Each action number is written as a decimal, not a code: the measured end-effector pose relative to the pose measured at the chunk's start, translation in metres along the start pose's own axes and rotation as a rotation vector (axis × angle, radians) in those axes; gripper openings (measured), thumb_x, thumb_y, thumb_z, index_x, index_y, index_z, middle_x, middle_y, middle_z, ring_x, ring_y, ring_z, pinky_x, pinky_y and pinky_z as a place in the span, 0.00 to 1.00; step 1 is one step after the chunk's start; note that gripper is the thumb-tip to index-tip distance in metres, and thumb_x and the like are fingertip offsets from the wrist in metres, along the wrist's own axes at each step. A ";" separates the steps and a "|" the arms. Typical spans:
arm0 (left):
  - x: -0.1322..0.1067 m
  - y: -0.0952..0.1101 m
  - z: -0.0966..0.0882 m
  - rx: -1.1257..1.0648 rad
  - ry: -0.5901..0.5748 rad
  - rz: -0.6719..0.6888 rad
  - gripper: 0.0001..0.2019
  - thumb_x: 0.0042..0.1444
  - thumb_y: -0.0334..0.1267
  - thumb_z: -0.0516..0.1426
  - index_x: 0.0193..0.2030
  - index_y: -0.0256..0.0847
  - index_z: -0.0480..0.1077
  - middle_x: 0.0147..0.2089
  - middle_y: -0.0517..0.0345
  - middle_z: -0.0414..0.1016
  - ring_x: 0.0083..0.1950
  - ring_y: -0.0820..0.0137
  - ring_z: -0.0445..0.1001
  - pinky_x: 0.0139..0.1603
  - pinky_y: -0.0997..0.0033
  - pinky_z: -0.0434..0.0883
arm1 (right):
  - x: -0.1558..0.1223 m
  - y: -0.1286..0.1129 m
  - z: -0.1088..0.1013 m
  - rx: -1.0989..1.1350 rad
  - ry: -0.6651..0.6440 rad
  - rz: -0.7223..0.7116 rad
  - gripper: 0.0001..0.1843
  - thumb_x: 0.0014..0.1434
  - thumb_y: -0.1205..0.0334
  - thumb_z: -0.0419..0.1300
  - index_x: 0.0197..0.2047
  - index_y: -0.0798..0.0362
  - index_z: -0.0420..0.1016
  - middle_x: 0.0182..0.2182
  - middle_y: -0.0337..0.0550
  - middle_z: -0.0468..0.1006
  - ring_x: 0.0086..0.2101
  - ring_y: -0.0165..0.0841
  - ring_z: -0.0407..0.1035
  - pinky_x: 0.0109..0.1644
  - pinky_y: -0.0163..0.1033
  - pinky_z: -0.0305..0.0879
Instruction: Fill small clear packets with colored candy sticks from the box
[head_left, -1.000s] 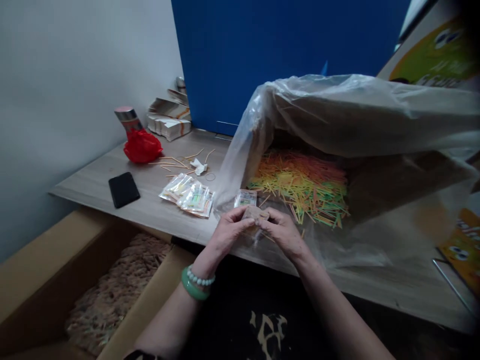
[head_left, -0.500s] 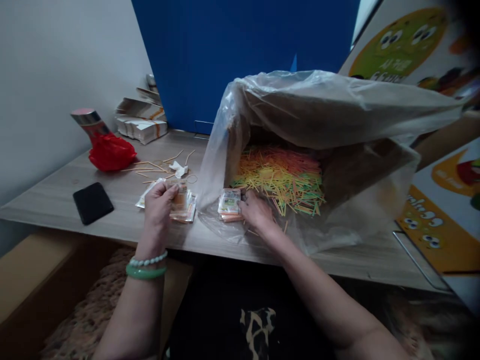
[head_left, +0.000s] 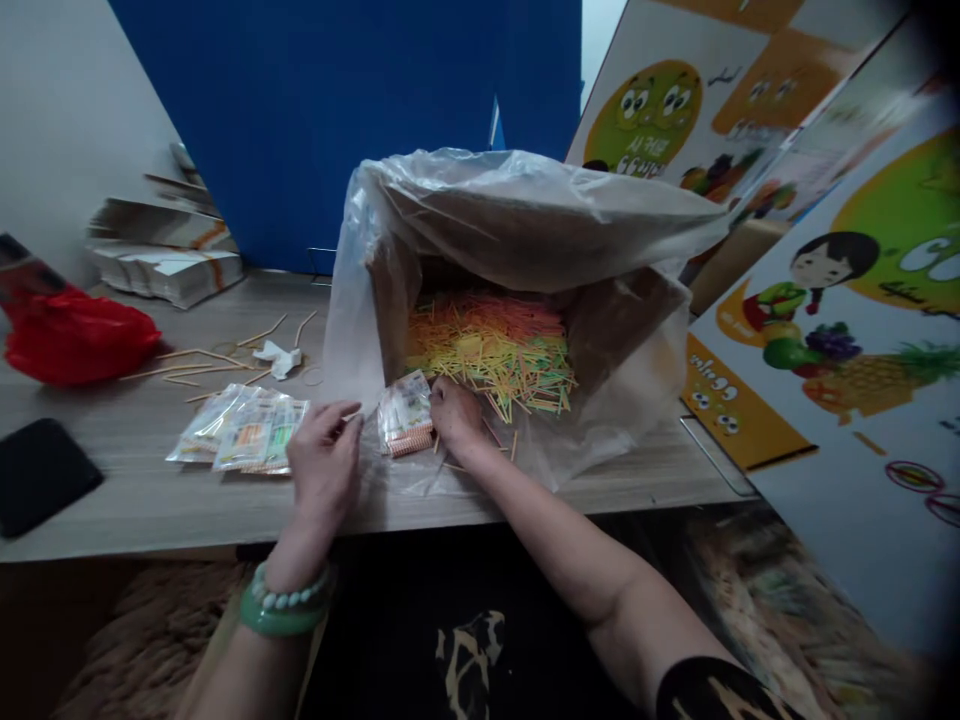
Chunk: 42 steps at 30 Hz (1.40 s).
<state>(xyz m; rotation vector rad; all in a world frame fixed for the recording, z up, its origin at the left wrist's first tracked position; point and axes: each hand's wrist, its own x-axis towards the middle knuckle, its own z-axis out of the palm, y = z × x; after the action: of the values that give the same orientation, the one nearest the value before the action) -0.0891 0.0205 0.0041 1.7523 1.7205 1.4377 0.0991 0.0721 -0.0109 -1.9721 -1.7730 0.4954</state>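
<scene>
My left hand (head_left: 324, 465) hovers over the wooden table (head_left: 142, 495) with its fingers loosely curled and nothing in them, just right of a row of filled clear packets (head_left: 241, 438). My right hand (head_left: 455, 418) rests at the mouth of a plastic-lined cardboard box (head_left: 517, 250). Its fingers are bent on the loose coloured sticks (head_left: 491, 345) and touch a small stack of packets (head_left: 406, 425) lying on the plastic. What those fingers pinch, if anything, is hidden.
A black phone (head_left: 41, 475) lies at the left, a red bag (head_left: 75, 335) behind it, and flat white cartons (head_left: 165, 265) are stacked by the blue panel (head_left: 337, 110). Loose sticks and rubber bands (head_left: 225, 355) litter the table. Printed cartoon boards (head_left: 832, 330) lean at the right.
My left hand laid a filled packet on the row at the left and came back toward the box. My right hand went to the stack at the box mouth. The camera turned right.
</scene>
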 end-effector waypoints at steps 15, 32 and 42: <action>-0.002 0.009 0.038 -0.019 -0.136 -0.151 0.13 0.52 0.42 0.58 0.41 0.39 0.78 0.42 0.50 0.78 0.38 0.65 0.73 0.44 0.62 0.70 | -0.009 0.008 -0.011 0.092 0.016 -0.057 0.12 0.62 0.67 0.45 0.42 0.52 0.68 0.41 0.49 0.76 0.42 0.39 0.70 0.46 0.41 0.62; -0.027 0.058 0.076 -0.721 -0.480 -0.487 0.07 0.39 0.37 0.67 0.26 0.37 0.77 0.28 0.57 0.79 0.29 0.71 0.73 0.33 0.72 0.71 | -0.009 0.113 -0.103 -0.425 0.023 -0.260 0.23 0.59 0.75 0.46 0.54 0.56 0.71 0.53 0.55 0.72 0.55 0.45 0.60 0.56 0.46 0.58; -0.064 0.055 0.105 -0.620 -0.959 -0.534 0.11 0.41 0.34 0.61 0.34 0.36 0.77 0.30 0.57 0.77 0.29 0.70 0.71 0.30 0.72 0.68 | 0.019 0.080 -0.079 -0.544 -0.083 -0.081 0.21 0.58 0.70 0.56 0.54 0.66 0.71 0.50 0.67 0.73 0.51 0.51 0.67 0.53 0.48 0.63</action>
<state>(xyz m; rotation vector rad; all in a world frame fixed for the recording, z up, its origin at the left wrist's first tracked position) 0.0389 -0.0045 -0.0291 1.1725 0.9492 0.5978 0.2111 0.0773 0.0126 -2.2345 -2.2042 0.0652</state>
